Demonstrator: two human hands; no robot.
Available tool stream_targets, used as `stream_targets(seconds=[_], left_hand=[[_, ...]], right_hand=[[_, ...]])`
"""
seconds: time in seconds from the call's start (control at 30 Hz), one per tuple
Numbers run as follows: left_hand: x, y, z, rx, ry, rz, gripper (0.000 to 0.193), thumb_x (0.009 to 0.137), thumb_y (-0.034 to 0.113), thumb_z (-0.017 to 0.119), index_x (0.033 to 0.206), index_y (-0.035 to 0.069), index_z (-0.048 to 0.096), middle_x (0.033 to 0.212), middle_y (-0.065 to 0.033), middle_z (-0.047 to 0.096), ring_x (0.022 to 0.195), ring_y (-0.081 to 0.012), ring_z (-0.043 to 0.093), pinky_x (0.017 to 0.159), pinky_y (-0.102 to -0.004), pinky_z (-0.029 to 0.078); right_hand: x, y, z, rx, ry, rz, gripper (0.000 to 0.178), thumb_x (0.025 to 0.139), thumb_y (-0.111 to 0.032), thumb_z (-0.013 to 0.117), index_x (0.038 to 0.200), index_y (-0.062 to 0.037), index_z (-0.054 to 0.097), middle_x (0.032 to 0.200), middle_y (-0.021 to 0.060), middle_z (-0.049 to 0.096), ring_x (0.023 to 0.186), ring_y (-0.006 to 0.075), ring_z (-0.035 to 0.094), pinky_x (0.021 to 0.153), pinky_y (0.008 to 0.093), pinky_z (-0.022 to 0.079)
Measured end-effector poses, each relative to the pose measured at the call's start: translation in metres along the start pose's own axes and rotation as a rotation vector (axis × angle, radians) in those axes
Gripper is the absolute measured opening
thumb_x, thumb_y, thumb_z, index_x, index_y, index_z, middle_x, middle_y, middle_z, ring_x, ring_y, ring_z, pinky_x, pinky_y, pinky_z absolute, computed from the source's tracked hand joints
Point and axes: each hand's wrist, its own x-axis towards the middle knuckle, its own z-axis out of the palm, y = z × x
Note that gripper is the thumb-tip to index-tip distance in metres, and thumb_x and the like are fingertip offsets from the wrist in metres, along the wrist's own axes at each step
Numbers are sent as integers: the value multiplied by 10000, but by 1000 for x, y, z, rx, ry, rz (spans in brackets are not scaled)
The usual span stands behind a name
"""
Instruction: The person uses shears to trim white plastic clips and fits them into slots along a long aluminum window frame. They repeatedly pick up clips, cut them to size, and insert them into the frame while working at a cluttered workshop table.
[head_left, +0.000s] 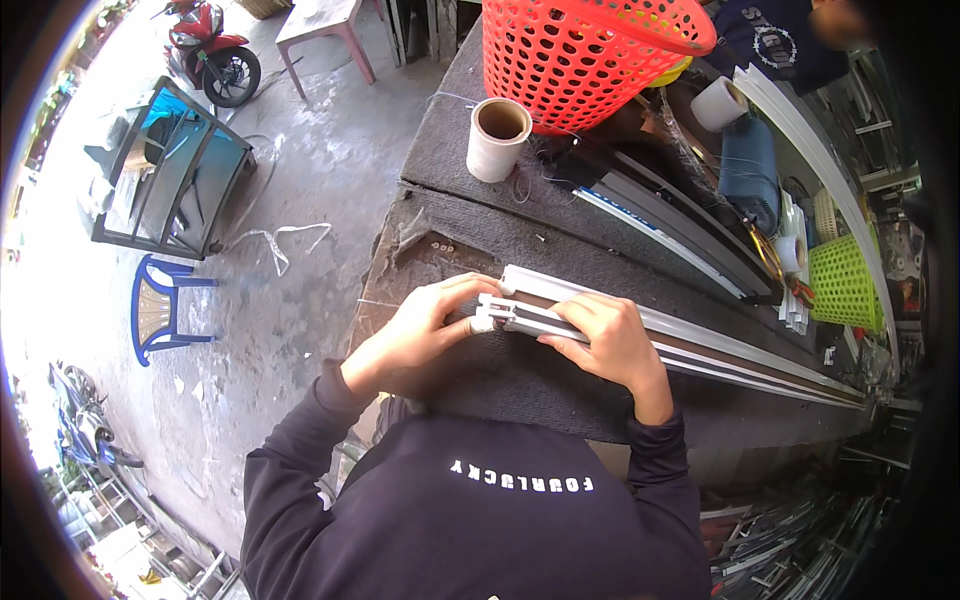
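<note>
A long pale metal profile [720,345] lies along the dark felt-covered workbench [470,215], running off to the right. My left hand [425,330] grips its near end, thumb and fingers pinched at the end cap. Just to the right, my right hand [605,340] lies on top of the profile and presses it down, fingers curled over its edge. Both arms wear dark sleeves.
A red mesh basket [580,55] and a white spool [497,138] stand at the bench's far end. More dark profiles [680,225], a green basket [840,285] and tape rolls lie to the right. A blue plastic chair [160,310], a glass-paned frame and motorbikes stand on the concrete floor at left.
</note>
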Motion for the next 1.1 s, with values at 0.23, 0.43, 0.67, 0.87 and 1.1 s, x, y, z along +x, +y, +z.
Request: stream_targets(seconds=[0.23, 0.43, 0.67, 0.87, 1.1], left_hand=[[-4, 7, 0, 165, 0, -96, 263, 961, 219, 625, 1143, 30, 608, 1450, -210, 402, 1122, -391, 633, 948, -456, 500], [2, 3, 3, 59, -5, -21, 284, 1013, 254, 556, 1162, 13, 578, 1415, -215, 413, 1093, -418, 628, 915, -468, 502], [4, -5, 11, 41, 44, 10, 366, 1065, 329, 463, 1148, -15, 556, 1408, -215, 418, 1064, -403, 629, 880, -445, 511], [7, -4, 5, 197, -34, 80, 333, 1048, 275, 478, 1195, -22, 513, 1399, -225, 455, 1019, -406, 650, 853, -460, 531], [13, -5, 10, 274, -14, 92, 329, 982, 183, 562, 1224, -20, 474, 1426, -206, 458, 956, -421, 668, 807, -465, 565]], right_hand=[[1, 1, -1, -1, -16, -2, 339, 806, -299, 801, 942, -10, 687, 873, 147, 708, 806, 316, 700, 717, 390, 550], [2, 0, -2, 12, -30, 11, 346, 813, -303, 798, 952, -5, 690, 883, 145, 713, 816, 317, 702, 725, 392, 553], [2, 1, -2, 8, -26, 1, 355, 816, -307, 798, 970, -2, 700, 892, 140, 718, 808, 312, 705, 725, 390, 555], [1, 3, 1, 17, -17, -36, 356, 823, -303, 792, 976, 5, 699, 897, 146, 719, 811, 315, 706, 731, 390, 555], [1, 6, 1, 46, -45, -20, 373, 818, -307, 797, 973, 16, 695, 902, 156, 715, 812, 324, 699, 725, 395, 549]])
